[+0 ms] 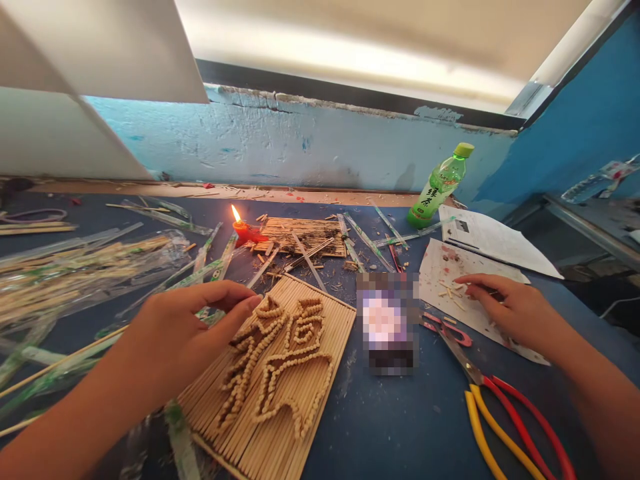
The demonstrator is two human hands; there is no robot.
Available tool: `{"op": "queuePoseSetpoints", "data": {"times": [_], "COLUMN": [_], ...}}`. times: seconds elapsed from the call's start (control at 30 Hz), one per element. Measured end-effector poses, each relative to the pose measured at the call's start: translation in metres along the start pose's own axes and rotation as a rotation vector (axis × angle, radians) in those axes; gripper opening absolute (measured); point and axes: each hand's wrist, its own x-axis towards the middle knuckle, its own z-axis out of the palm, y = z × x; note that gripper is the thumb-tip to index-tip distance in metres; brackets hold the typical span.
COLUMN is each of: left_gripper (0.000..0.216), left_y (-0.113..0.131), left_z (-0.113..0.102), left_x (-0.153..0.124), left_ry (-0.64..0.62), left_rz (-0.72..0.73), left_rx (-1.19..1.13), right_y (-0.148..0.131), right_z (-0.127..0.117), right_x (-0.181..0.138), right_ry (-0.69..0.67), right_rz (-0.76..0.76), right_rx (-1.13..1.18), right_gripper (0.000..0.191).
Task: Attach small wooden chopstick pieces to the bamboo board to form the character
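A flat board of wooden sticks (327,313) lies in front of me on the blue table (400,427), with characters built up from small stick slices (280,370) on top. My left hand (185,333) rests on the board's left edge, thumb and forefinger pinched together at the top of the left character; what they hold is too small to see. My right hand (510,307) lies on a white paper (440,267) strewn with small stick pieces, its fingers curled down onto them.
A lit red candle (243,230) burns beyond the board, next to a second stick mat (300,237). Wrapped chopsticks (75,267) pile up on the left. Red and yellow handled cutters (495,407) lie at right. A green bottle (440,183) and a blurred phone (387,323) stand nearby.
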Motion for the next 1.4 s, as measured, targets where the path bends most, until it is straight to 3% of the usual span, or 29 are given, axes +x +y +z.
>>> {"op": "queuePoseSetpoints", "data": {"times": [0.2,0.37,0.57,0.73,0.9,1.07,1.2,1.4], "left_gripper": [0.029,0.033,0.034,0.037,0.029,0.019,0.017,0.018], "left_y": [0.001,-0.004,-0.002,-0.008,-0.008,0.001,0.005,0.001], "left_z": [0.000,0.001,0.001,0.003,0.005,0.003,0.004,0.008], "left_x": [0.000,0.002,0.000,0.002,-0.001,-0.012,-0.018,-0.018], "left_ry": [-0.021,-0.050,-0.056,-0.058,-0.039,-0.204,-0.282,-0.287], "left_rz": [-0.018,0.004,0.006,0.048,0.174,0.302,0.295,0.287], "left_rx": [-0.004,0.011,0.021,0.007,-0.163,-0.439,-0.563,-0.631], "right_y": [0.007,0.008,-0.018,-0.048,-0.093,-0.152,-0.190,-0.213], "right_z": [0.005,0.009,0.012,0.009,0.011,0.024,0.032,0.044], "right_x": [-0.002,-0.007,-0.016,-0.024,-0.029,-0.025,-0.023,-0.025], "right_ry": [-0.013,-0.102,-0.212,-0.200,-0.165,-0.235,-0.252,-0.029], "right_rz": [-0.163,-0.203,-0.156,-0.173,-0.425,-0.662,-0.851,-1.050], "right_rx": [-0.105,0.136,0.538,0.547,0.574,0.684,0.696,0.484], "right_gripper": [0.027,0.029,0.033,0.029,0.017,0.014,0.016,0.011]}}
